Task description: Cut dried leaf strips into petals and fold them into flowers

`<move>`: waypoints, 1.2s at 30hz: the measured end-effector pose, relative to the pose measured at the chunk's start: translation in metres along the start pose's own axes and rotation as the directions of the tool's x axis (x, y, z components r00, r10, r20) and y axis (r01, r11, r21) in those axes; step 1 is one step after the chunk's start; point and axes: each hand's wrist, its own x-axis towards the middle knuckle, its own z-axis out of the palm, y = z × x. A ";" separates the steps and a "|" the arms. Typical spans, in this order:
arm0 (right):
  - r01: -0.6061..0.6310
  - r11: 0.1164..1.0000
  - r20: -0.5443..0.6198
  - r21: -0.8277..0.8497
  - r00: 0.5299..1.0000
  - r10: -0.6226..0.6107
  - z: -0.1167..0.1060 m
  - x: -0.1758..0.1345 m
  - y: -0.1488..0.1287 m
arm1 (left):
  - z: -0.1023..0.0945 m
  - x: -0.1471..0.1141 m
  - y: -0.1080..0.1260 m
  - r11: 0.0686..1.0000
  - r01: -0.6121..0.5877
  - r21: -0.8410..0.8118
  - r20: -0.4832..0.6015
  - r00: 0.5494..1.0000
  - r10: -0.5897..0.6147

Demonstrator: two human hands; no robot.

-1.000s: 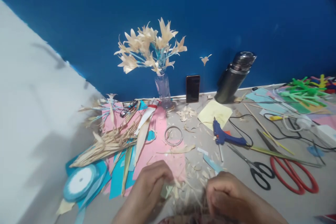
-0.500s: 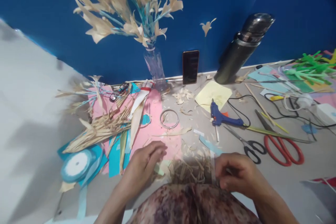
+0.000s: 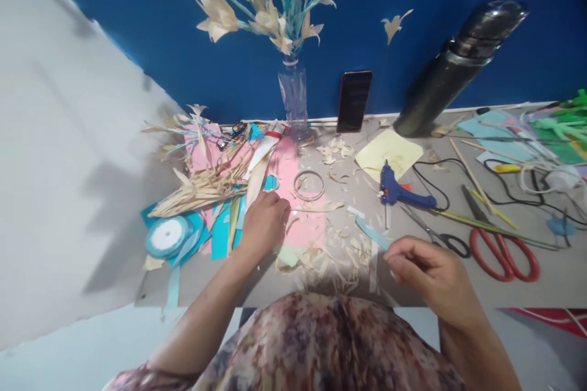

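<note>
My left hand (image 3: 266,220) lies over the pink sheet (image 3: 312,232), its fingers bent downward and close together. Its fingertips are hidden at the left end of a pale dried husk strip (image 3: 318,208). Just above them is a silvery ring-shaped roll (image 3: 309,186). On the right, my right hand (image 3: 426,272) hovers near the table's front, fingers curled and thumb close to the forefinger. Whatever may lie between them cannot be made out. A light blue ribbon piece (image 3: 370,232) ends beside those fingertips. Husk scraps (image 3: 337,256) are scattered between both hands.
A blue glue gun (image 3: 398,192), black-handled scissors (image 3: 454,244) and red-handled scissors (image 3: 504,256) lie rightward. Along the wall stand a vase of husk flowers (image 3: 293,95), a phone (image 3: 354,102) and a flask (image 3: 452,70). Leftward are a husk bundle (image 3: 202,189) and ribbon spool (image 3: 169,236).
My left hand has reached forward to the husk strip, its fingers bending down. My right hand has shifted slightly, with thumb and forefinger closer together. The whole view has shifted.
</note>
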 end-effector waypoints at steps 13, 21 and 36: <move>0.090 0.943 0.028 -0.319 0.996 -0.085 0.011 -0.004 0.022 | -0.005 -0.015 -0.005 0.980 0.046 -0.193 -0.093 0.994 -0.065; 0.276 0.570 0.157 -0.774 0.955 -0.250 0.047 0.027 0.019 | 0.000 -0.027 0.008 0.970 0.095 -0.224 -0.098 0.988 -0.119; 0.273 0.571 0.173 -0.775 0.959 -0.223 0.054 0.033 0.026 | 0.000 -0.047 0.043 0.868 -0.163 -0.469 -0.296 0.955 0.020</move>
